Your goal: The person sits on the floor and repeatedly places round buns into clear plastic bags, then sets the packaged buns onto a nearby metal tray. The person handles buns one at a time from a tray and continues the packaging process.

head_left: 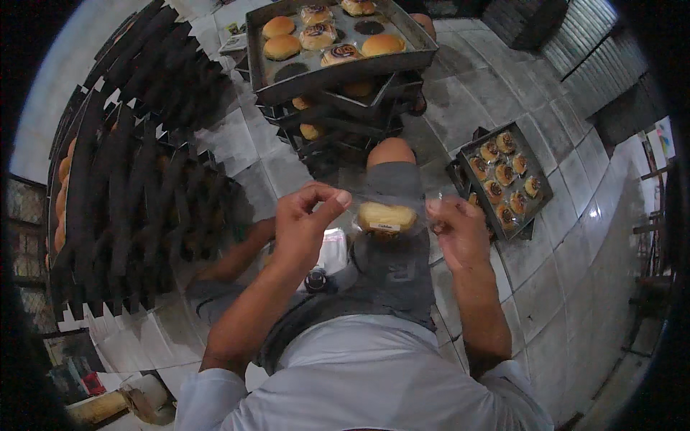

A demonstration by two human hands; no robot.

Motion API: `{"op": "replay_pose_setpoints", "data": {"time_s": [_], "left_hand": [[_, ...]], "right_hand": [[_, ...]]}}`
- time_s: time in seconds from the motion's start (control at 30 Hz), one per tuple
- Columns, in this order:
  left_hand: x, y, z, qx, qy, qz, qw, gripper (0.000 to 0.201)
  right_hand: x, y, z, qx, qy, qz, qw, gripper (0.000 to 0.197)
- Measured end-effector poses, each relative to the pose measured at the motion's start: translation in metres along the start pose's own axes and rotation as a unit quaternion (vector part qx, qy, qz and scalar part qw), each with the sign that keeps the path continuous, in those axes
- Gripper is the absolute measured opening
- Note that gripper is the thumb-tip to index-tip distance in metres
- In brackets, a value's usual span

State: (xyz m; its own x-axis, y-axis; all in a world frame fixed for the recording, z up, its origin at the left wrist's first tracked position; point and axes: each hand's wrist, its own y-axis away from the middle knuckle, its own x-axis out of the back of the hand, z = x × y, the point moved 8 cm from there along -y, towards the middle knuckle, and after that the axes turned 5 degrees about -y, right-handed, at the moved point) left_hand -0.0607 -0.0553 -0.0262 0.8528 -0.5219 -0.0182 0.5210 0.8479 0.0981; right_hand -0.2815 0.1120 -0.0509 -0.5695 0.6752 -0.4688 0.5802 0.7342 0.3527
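Between my two hands hangs a bun in a clear plastic bag, a small white label on its near side. My left hand pinches the bag's left corner between thumb and forefinger. On the other side, my right hand grips the right corner of the same bag, which is stretched taut above the bun. Beneath the bun is my grey-clad leg. A stack of clear plastic bags lies in my lap near my left wrist, beside a small round dark object.
Ahead stands a stack of dark metal trays; the top one holds loose and wrapped buns. To the right, another tray holds several wrapped buns on the tiled floor. Tall stacks of dark trays rise at the left.
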Motion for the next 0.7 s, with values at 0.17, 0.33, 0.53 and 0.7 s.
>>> {"op": "replay_pose_setpoints", "data": {"time_s": [0.17,0.33,0.53,0.7], "left_hand": [[0.004,0.072,-0.06,0.119,-0.011,-0.075,0.99,0.013],[-0.002,0.111,-0.146,0.205,-0.088,-0.131,0.966,0.022],[-0.029,0.079,-0.095,0.057,-0.387,-0.164,0.905,0.023],[-0.023,0.09,-0.105,0.048,-0.302,-0.156,0.939,0.027]], "right_hand": [[0.049,0.058,0.031,-0.087,0.194,0.02,0.977,0.015],[0.082,0.082,0.085,-0.106,0.226,0.058,0.967,0.014],[0.135,0.031,0.095,0.048,0.409,0.087,0.907,0.033],[0.035,0.052,0.055,0.074,0.32,-0.032,0.944,0.045]]}}
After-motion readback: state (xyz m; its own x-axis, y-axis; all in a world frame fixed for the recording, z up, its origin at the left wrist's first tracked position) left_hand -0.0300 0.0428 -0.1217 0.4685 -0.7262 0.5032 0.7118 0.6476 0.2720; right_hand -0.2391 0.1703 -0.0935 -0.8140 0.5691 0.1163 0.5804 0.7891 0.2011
